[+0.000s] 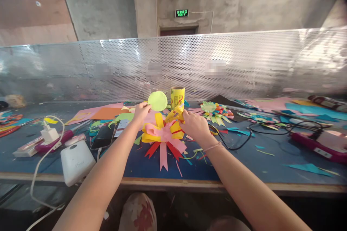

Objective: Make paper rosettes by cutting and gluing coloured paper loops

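Observation:
My left hand pinches the edge of a light green paper circle and holds it up above the table. In my right hand is a yellow glue gun, its nozzle pointing left and down. Below the nozzle lies a paper rosette of pink, yellow and red strips, with notched tails hanging toward the front edge. A yellow printed cylinder stands upright just behind the gun. My fingers partly hide the gun's grip.
Coloured paper sheets and scraps cover the blue table. A finished-looking green rosette lies to the right. A white power bank, black phone and magenta power strips with cords flank my arms. A perforated metal screen stands behind.

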`<state>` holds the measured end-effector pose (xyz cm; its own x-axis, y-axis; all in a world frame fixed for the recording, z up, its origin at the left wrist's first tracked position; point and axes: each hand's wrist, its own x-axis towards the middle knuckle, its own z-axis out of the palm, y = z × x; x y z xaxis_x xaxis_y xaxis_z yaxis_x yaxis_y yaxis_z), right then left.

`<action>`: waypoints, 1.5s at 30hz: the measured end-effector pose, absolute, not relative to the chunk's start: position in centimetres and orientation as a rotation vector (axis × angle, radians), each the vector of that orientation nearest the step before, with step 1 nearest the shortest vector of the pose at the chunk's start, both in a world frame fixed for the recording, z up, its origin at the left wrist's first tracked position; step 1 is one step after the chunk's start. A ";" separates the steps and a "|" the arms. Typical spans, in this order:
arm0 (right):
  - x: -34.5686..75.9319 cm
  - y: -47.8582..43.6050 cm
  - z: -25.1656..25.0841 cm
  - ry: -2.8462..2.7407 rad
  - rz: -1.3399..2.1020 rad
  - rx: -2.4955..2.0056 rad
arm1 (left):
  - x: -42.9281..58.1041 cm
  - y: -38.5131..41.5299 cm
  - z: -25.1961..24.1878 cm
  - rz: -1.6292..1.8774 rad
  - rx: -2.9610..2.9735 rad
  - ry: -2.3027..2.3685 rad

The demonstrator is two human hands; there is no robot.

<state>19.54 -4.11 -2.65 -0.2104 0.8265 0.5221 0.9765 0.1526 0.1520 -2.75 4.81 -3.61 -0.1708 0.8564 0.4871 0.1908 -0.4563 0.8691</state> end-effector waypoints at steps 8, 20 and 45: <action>19.3 -3.6 -2.7 -2.249 -0.668 -1.738 | -2.7 4.7 -3.5 1.668 1.601 1.236; 21.1 -3.9 -2.5 -2.250 -0.804 -1.668 | -2.7 4.4 -3.2 1.662 1.619 1.267; 22.1 -4.9 -1.8 -2.143 -0.875 -1.641 | -3.3 5.3 -3.8 1.678 1.511 1.259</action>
